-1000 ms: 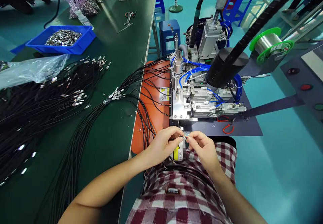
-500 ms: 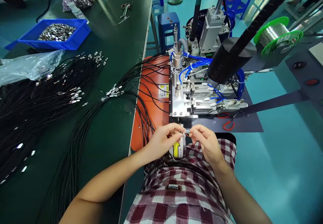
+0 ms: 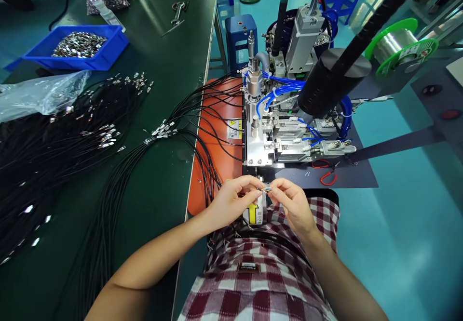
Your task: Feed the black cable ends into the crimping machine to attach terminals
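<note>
Between my two hands are the thin coloured wires [image 3: 266, 189] at the end of a cable. My left hand [image 3: 237, 200] pinches the cable end between thumb and forefinger; the cable itself is mostly hidden by the hand. From the other side, the fingertips of my right hand [image 3: 292, 203] are closed on the wire tips. Just below the wires is a white block with a yellow arrow label [image 3: 253, 213]. A bundle of black cables [image 3: 204, 159] runs over the orange plate [image 3: 220, 106] beside my left hand.
A metal machine [image 3: 282, 138] with blue tubes stands ahead, a black cylinder [image 3: 333, 85] and solder spool [image 3: 396, 46] above it. Red-handled cutters [image 3: 328, 178] lie at its base. Left, the green table [image 3: 159, 224] bears piled cables [image 3: 43, 167] and a blue tray [image 3: 110, 53] of metal connectors.
My right hand has shifted slightly left towards my left hand, and the coloured wires show more clearly between the fingers. My left hand stays almost still.
</note>
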The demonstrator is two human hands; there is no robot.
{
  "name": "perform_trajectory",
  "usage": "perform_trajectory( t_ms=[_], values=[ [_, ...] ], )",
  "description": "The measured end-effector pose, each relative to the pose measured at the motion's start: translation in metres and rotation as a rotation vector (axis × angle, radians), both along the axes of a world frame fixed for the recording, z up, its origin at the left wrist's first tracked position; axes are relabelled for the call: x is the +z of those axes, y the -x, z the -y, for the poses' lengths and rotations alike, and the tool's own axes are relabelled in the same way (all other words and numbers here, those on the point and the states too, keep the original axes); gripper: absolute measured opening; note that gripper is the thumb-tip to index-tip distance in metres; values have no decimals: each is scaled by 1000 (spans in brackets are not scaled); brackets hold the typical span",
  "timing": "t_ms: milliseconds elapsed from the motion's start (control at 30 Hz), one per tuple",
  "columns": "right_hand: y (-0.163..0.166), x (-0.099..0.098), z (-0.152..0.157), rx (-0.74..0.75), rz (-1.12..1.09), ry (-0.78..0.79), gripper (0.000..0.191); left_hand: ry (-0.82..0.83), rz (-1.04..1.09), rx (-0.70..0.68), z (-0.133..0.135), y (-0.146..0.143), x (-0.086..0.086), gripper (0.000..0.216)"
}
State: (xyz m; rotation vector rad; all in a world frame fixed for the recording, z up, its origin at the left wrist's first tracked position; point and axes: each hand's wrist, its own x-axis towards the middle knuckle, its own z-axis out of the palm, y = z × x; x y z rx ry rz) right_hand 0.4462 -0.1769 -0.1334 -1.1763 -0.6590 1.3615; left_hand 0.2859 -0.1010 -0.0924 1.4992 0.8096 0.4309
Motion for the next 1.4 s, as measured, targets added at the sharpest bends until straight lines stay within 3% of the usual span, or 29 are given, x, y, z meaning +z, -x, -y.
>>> perform_trajectory(
  t_ms=[667, 1100, 1267, 1400],
  values=[
    [3, -3, 4, -45, 22, -37, 18, 16, 4, -21, 0, 2, -1, 13],
    [6, -2, 7, 22, 68, -2, 21, -23, -26, -38, 1, 3, 1, 15],
    [-2, 7, 9, -102, 407, -84, 9, -155, -68, -36, 5, 4, -2, 17],
    [-7, 18, 9, -52, 756, -251, 4, -257, -95, -63, 9, 4, -3, 18]
  ],
)
